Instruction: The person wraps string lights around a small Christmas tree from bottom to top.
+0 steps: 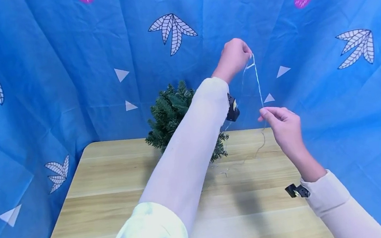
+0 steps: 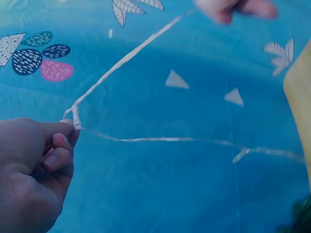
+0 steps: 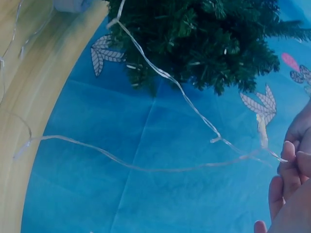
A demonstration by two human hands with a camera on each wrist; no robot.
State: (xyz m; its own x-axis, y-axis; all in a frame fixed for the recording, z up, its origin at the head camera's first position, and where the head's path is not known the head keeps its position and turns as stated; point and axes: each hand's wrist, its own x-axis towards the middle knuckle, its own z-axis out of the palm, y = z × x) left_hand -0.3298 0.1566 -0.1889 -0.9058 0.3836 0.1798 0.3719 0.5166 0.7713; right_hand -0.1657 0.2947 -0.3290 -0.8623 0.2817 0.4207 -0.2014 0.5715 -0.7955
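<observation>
A thin, clear string of fairy lights (image 1: 258, 81) is stretched between the two hands, above the far right part of the table. My left hand (image 1: 234, 56) is the higher one and pinches the wire beside a small bulb (image 2: 76, 116). Below it, my right hand (image 1: 286, 125) pinches the same wire between thumb and fingers. Slack wire (image 3: 165, 170) hangs down from the hands toward the tabletop, and another stretch runs to a small green artificial Christmas tree (image 1: 171, 109). My left forearm partly hides the tree in the head view.
The light wooden table (image 1: 116, 215) has rounded far corners. Loose wire (image 1: 221, 173) lies on it near the tree. A pale rounded object (image 3: 73, 5) shows beneath the tree. Blue patterned cloth (image 1: 95, 67) hangs behind and on both sides.
</observation>
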